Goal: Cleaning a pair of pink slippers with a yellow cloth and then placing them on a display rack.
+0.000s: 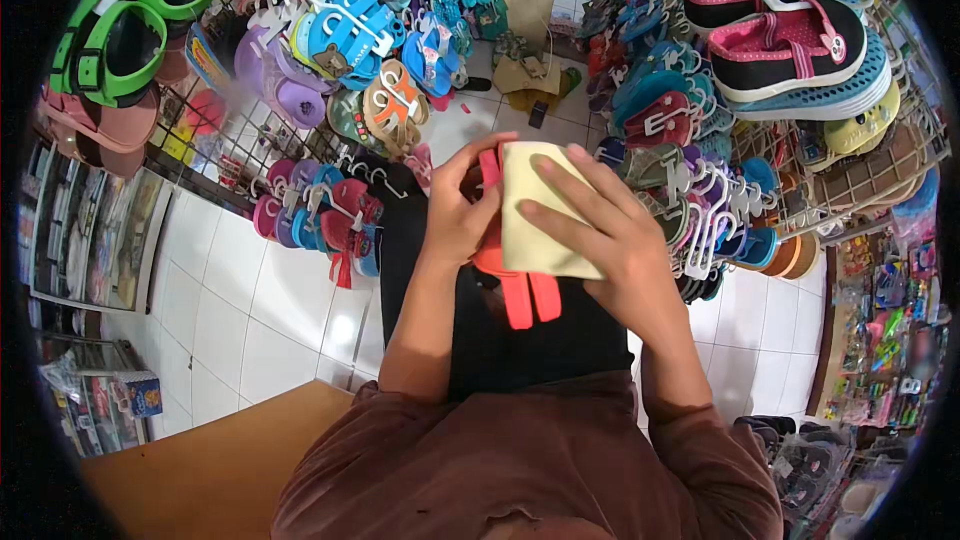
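Observation:
In front of my torso, my left hand grips a coral-red sandal by its side. Two loose strap ends or flaps of the sandal hang below, towards my lap. A folded pale yellow cloth covers most of the sandal from above. My right hand spreads its fingers over this cloth and presses it against the sandal. The sandal's upper and the fingertips of my left hand are partly hidden behind the cloth.
Wire racks of children's sandals on hangers flank me, with blue clogs at left and black-pink shoes at right. A wooden surface lies at lower left. Farther ahead, a dark object and a bag-like heap rest near the tiled floor.

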Available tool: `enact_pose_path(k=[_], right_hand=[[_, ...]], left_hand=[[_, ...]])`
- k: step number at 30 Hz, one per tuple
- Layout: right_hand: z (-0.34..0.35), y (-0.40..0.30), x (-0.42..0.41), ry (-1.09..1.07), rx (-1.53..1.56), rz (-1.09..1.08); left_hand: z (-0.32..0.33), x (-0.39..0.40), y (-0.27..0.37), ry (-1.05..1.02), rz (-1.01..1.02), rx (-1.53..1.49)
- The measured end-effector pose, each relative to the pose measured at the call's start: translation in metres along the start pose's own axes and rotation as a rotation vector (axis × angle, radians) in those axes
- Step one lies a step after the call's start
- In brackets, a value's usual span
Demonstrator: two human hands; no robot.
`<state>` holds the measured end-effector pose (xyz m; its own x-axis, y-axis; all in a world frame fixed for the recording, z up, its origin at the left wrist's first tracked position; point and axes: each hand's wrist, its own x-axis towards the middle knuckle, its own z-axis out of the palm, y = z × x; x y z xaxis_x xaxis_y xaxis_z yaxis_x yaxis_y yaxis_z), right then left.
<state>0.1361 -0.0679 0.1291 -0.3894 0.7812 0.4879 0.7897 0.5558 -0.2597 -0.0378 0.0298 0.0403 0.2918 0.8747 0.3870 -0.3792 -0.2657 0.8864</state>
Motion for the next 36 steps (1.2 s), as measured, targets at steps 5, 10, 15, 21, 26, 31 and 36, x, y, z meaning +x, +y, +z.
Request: enact_pose_path(k=[5, 10, 15, 21, 26, 31, 36], right_hand=[[0.015, -0.002, -0.009, -0.059, 0.036, 0.004], [0.023, 0.008, -0.052, -0.216, 0.215, 0.045], [0.013, 0.01, -0.046, 0.196, 0.265, 0.125], [0.053, 0.011, -0.035, 0.425, 0.519, 0.184], [0.062, 0.015, -0.052, 0.499, 0.452, 0.203], [0.056, 0.014, -0.057, 0.495, 0.452, 0.213], [0.003, 0.007, -0.032, 0.25, 0.045, 0.095]], left_hand=[[-0.014, 0.001, -0.01, 0.281, -0.037, -0.117], [-0.044, 0.004, -0.01, 0.448, -0.043, -0.151], [-0.028, 0.002, -0.003, 0.375, -0.042, -0.145], [0.015, 0.001, -0.004, 0.382, -0.167, -0.448], [0.027, -0.005, -0.004, 0.217, -0.226, -0.408], [0.037, -0.009, -0.009, 0.141, -0.268, -0.384], [0.035, -0.005, -0.009, 0.133, -0.271, -0.232]])
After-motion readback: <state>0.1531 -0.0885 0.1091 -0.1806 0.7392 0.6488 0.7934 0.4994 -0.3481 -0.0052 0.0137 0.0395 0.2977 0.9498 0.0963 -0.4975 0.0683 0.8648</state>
